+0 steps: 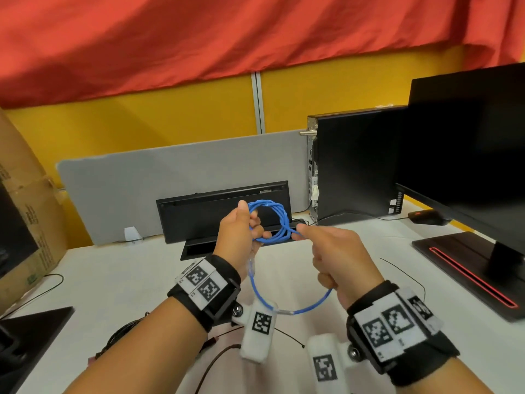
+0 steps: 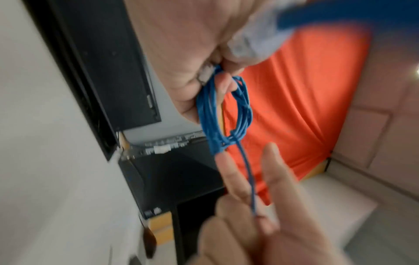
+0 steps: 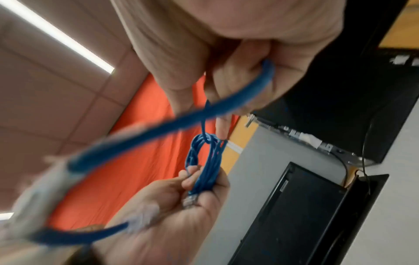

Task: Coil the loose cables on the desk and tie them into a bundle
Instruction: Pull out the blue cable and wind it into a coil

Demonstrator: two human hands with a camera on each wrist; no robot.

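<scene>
A blue network cable (image 1: 268,220) is wound into a small coil that my left hand (image 1: 241,231) grips above the white desk (image 1: 127,280). The coil (image 2: 224,111) and its clear plug (image 3: 190,199) lie in that hand's curled fingers. My right hand (image 1: 335,251) reaches the coil's right side, a strand (image 2: 247,172) running between its thumb and index finger. Its lower fingers curl round the loose tail (image 3: 181,122). That tail (image 1: 284,311) hangs in a loop between both hands. Black cables (image 1: 122,334) and a brown cable (image 1: 216,362) lie loose near my left forearm.
A black keyboard (image 1: 224,206) leans on a grey divider (image 1: 127,189) behind a cable slot (image 1: 199,248). A desktop PC (image 1: 355,163), a monitor (image 1: 468,137) and a mouse (image 1: 426,217) stand at the right, a cardboard box (image 1: 25,209) at the left. A thin black wire (image 1: 406,274) lies by the monitor base.
</scene>
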